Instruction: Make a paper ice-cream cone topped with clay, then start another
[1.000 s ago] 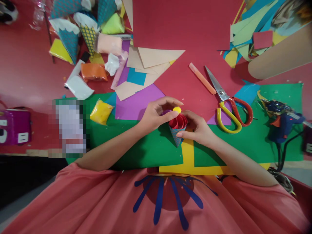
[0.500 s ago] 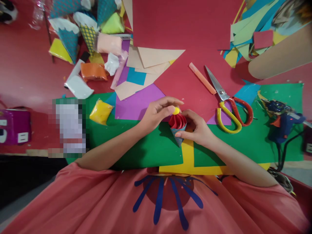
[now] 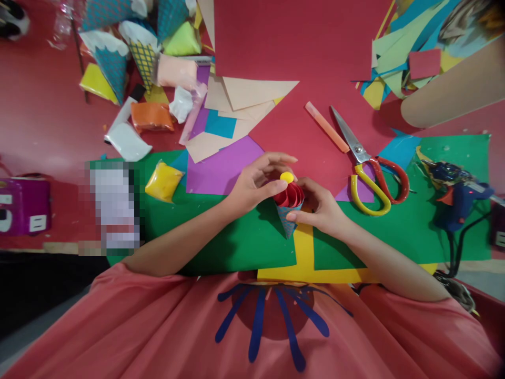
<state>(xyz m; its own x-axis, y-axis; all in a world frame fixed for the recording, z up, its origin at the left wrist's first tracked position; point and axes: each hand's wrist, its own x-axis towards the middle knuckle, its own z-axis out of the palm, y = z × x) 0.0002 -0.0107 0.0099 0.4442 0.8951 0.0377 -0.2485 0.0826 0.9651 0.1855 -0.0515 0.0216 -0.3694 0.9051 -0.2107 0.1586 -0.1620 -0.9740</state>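
A small blue patterned paper cone [image 3: 284, 217] with folded red paper [image 3: 293, 196] in its mouth stands point down in front of me. My right hand [image 3: 321, 208] grips the cone from the right, thumb on the near side. A round yellow clay piece [image 3: 286, 177] sits at the cone's top, at the tip of my left thumb. My left hand [image 3: 254, 181] pinches this clay, its fingers curved behind it. Whether the clay touches the red paper I cannot tell.
Scissors [image 3: 361, 152] and an orange stick [image 3: 327, 127] lie to the right, with a blue glue gun [image 3: 457, 202] farther right. A yellow clay packet [image 3: 163, 181] rests at left. Behind are finished cones [image 3: 110, 68], clay packets, beige paper scraps [image 3: 256, 92] and a cardboard tube [image 3: 453, 87].
My left thumb has shifted slightly lower and right, and more of the yellow clay shows. The cone has tilted a little in my right hand.
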